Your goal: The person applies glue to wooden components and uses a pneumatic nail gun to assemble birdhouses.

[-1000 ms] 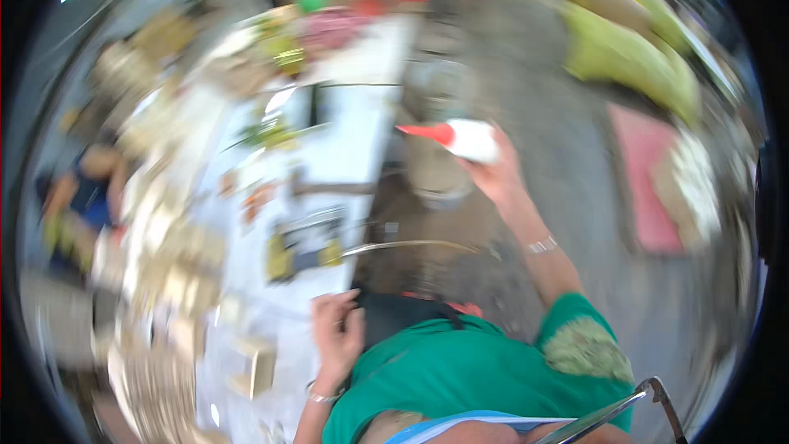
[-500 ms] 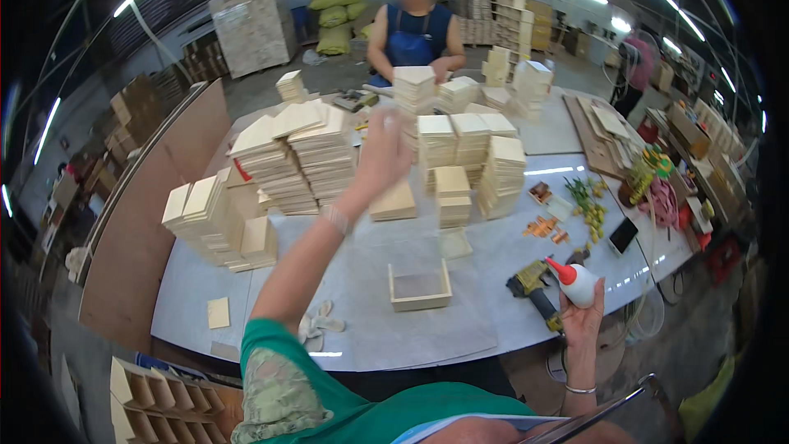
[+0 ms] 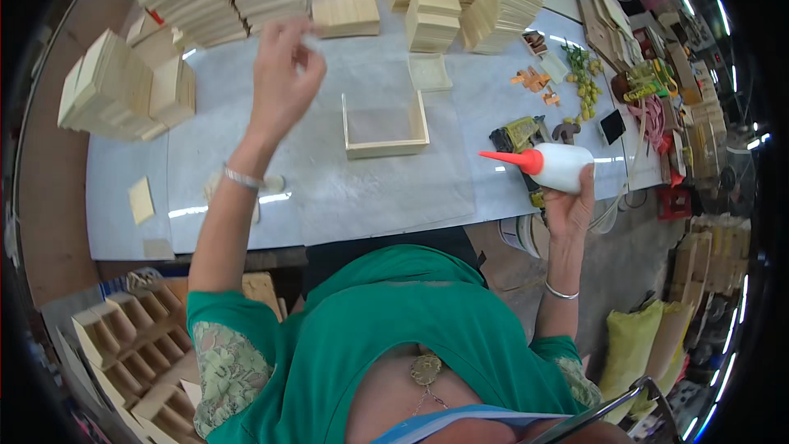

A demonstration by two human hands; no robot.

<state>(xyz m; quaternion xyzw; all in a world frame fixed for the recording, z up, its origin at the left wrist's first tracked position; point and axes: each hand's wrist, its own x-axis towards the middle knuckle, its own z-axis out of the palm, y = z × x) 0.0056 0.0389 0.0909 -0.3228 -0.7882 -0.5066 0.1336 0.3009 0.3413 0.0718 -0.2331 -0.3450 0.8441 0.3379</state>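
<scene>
My right hand (image 3: 569, 204) is wrapped round a white squeeze bottle (image 3: 567, 166) with a long red nozzle that points left, above the table's front edge. My left hand (image 3: 288, 74) hangs over the table with its fingers curled in and slightly blurred; whether anything is between them I cannot make out. Between my hands, an open wooden frame (image 3: 386, 148) lies on the table sheet, with sides standing on the left, right and near edge. Just beyond my left hand is a low stack of light wooden boards (image 3: 347, 12).
Tall board stacks (image 3: 185, 0) line the far side, with another stack (image 3: 107, 90) at the left. A power drill (image 3: 518, 133), a phone (image 3: 611, 126) and orange pieces (image 3: 531, 79) lie at the right. A shallow wooden tray (image 3: 430, 72) sits behind the frame. Wooden compartment units (image 3: 131, 329) stand low left.
The view has tilted down toward me. My left hand has drawn back from the far stacks. The bottle in my right hand has tipped from slanted to nearly level.
</scene>
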